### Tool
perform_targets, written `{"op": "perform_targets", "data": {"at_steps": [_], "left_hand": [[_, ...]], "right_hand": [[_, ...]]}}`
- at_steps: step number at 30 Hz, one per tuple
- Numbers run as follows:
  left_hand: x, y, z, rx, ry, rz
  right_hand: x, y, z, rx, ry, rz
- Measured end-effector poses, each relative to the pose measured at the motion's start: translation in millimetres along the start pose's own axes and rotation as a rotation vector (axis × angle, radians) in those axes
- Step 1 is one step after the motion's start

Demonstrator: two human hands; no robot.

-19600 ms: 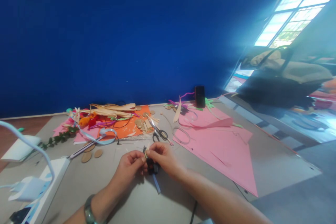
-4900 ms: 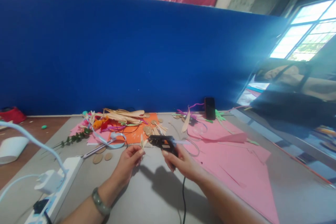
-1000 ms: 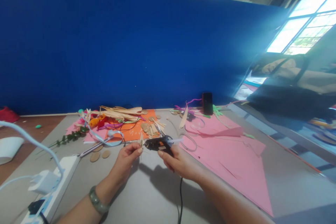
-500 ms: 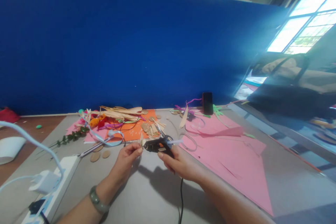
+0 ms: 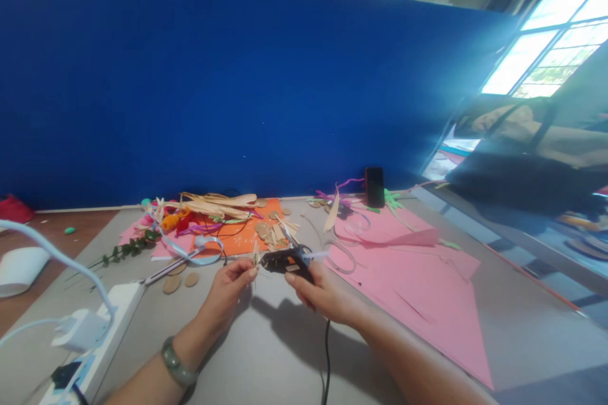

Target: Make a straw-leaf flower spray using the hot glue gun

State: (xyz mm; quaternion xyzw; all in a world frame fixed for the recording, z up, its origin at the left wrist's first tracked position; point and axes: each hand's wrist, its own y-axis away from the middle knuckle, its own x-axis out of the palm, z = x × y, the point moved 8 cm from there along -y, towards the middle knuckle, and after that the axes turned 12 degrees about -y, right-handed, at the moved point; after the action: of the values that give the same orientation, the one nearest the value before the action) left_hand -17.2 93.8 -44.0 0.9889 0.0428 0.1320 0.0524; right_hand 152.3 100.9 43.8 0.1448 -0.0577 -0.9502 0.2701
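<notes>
My right hand (image 5: 318, 294) grips a black glue gun (image 5: 284, 260) whose nozzle points left; its black cord (image 5: 326, 354) trails toward me. My left hand (image 5: 228, 286) pinches a small pale straw piece (image 5: 256, 255) upright, just at the gun's nozzle. A green bangle (image 5: 175, 361) sits on my left wrist. Both hands hover low over the grey table (image 5: 266, 354), close together.
Behind the hands lie an orange sheet (image 5: 237, 234) with straw strips (image 5: 209, 202), cardboard discs (image 5: 178, 281), scissors and ribbon. A large pink sheet (image 5: 413, 272) spreads right. A black phone (image 5: 374, 186) stands against the blue wall. A white power strip (image 5: 102, 329) lies at left.
Almost nothing has moved over the last second. The glue gun's nozzle stays beside the straw piece, with only a slight wobble of both hands.
</notes>
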Motion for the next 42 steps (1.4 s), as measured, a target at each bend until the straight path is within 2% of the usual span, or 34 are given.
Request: {"op": "perform_targets", "data": {"at_steps": [4, 15, 23, 42], "left_hand": [[1.9, 1.5, -1.3, -0.003, 0.006, 0.013], [5.7, 1.2, -1.4, 0.01, -0.014, 0.081], [1.1, 1.0, 3.0, -0.015, -0.006, 0.039], [0.8, 0.8, 1.7, -0.002, -0.018, 0.051]], "right_hand": [[-0.3, -2.4, -3.7, -0.029, -0.047, 0.008], [-1.6, -1.7, -3.7, -0.003, -0.052, -0.003], [-0.8, 0.2, -4.5, 0.034, -0.01, 0.009], [-5.3, 1.9, 3.7, -0.086, -0.022, -0.015]]}}
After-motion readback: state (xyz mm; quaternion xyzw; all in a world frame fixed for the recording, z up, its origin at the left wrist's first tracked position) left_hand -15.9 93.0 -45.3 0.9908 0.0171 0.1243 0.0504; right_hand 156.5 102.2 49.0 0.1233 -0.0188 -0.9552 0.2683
